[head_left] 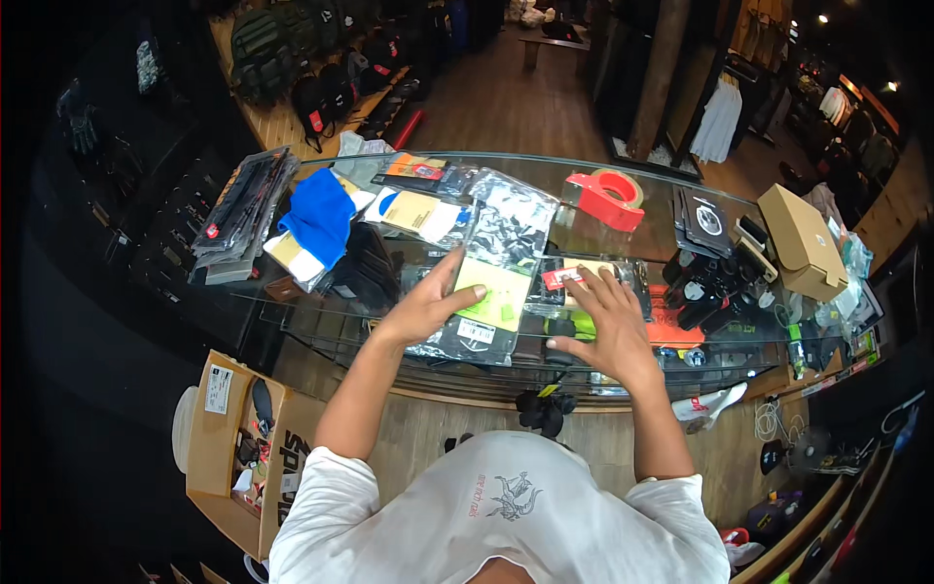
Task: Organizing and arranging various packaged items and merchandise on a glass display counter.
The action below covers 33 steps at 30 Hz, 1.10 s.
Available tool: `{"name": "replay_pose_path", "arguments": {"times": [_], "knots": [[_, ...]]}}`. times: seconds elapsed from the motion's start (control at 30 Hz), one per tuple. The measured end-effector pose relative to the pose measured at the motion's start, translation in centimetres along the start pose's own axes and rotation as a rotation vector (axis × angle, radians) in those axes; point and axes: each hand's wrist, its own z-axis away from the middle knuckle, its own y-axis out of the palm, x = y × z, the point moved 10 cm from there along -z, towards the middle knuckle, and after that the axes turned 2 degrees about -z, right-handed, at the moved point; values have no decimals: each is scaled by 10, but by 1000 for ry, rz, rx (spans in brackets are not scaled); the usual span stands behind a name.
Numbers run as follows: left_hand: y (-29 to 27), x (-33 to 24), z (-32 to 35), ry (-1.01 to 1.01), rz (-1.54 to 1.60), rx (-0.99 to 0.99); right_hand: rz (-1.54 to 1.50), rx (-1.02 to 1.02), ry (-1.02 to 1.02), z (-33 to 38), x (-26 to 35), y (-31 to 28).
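My left hand [424, 306] lies at the left edge of a clear plastic packet with a yellow-green card [501, 292]. Its thumb stretches over the card and its index finger points away from me, the fingers apart. My right hand [613, 326] is spread open over a flat plastic packet with a red label [560, 279], fingertips on or just above it. Between the hands, a packet with a black-and-white pattern [508, 214] lies beyond the yellow-green card. All of these rest on a glass counter [657, 209].
On the counter's left are a stack of dark packets [243, 209], a blue cloth item [319, 219] and a white-and-tan packet [418, 214]. A red tape dispenser [605, 200] stands at the far side. A cardboard box [803, 243] sits on the right, an open carton [229, 448] lower left.
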Motion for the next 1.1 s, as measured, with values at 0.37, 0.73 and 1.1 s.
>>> {"name": "replay_pose_path", "arguments": {"times": [0.37, 0.73, 1.1], "knots": [[2, 18, -19, -43, -125, -101, -295, -118, 221, 88, -132, -128], [5, -33, -4, 121, -366, -342, -337, -458, 246, 63, -180, -174], [6, -70, 20, 224, -1247, -513, -273, -178, 121, 57, -181, -110]]}}
